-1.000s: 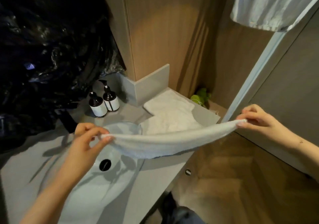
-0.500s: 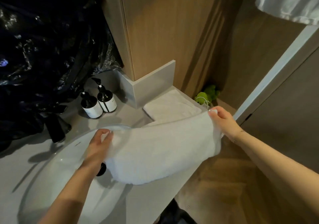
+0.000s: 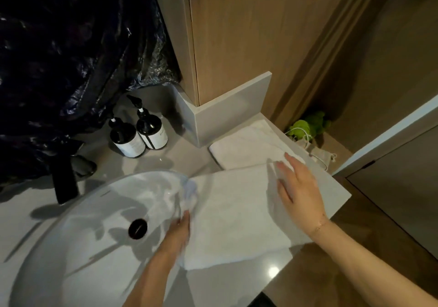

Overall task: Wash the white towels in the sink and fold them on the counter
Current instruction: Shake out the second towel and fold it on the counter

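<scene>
A white towel (image 3: 234, 214) lies spread flat on the grey counter (image 3: 331, 188), its left edge hanging over the rim of the white sink (image 3: 78, 242). My right hand (image 3: 298, 188) rests flat on the towel's right part with straight fingers. My left hand (image 3: 176, 238) touches the towel's left edge by the sink; it is blurred, and its fingers look straight. A second white towel (image 3: 246, 145) lies folded on the counter behind the first, against the backsplash.
Two dark pump bottles (image 3: 139, 136) stand behind the sink, beside a black faucet (image 3: 64, 176). Black plastic sheeting (image 3: 59, 46) hangs at the left. A wooden panel rises behind the counter. A green item (image 3: 308, 124) and a small cloth bag sit past the counter's right end.
The towel was stretched in the air between both hands, then lowered. It now lies flat on the counter, and both hands have let go of its ends and rest on it.
</scene>
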A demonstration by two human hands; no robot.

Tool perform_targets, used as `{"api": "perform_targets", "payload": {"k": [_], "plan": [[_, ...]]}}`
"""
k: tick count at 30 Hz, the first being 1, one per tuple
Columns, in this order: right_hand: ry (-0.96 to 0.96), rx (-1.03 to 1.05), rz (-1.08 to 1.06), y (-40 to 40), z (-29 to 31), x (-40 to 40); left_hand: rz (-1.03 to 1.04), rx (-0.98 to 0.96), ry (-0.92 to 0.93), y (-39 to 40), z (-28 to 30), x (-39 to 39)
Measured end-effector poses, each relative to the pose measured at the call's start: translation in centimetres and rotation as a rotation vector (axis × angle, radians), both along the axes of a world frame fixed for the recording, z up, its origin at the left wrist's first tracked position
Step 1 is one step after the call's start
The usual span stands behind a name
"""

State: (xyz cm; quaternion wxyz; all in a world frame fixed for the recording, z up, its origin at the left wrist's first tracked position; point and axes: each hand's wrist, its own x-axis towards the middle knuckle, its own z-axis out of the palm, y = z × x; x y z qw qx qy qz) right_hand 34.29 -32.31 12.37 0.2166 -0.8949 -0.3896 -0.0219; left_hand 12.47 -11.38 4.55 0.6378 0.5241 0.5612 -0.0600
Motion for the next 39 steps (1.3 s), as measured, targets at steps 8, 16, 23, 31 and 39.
{"api": "perform_targets", "payload": {"k": [8, 16, 23, 31, 39], "plan": [[0.136, -0.325, 0.187, -0.5, -4.7, -2.4, 0.063, -0.139, -0.102, -0.2, 1.1, -1.9], [0.542, 0.195, 0.188, -1.5, -3.5, -2.1, 0.24, 0.185, -0.263, -0.7, 10.3, -0.8], [1.115, 0.643, -0.389, -4.9, 0.0, -2.3, -0.471, 0.419, -0.546, -7.5, 16.5, 5.6], [1.127, 0.429, -0.49, -4.8, 0.4, -1.9, -0.718, 0.781, -0.388, -9.0, 9.2, 5.9], [0.451, 0.18, -0.345, -4.1, -1.8, -2.9, -0.997, 1.122, -0.086, -10.9, 3.4, 6.9]]}}
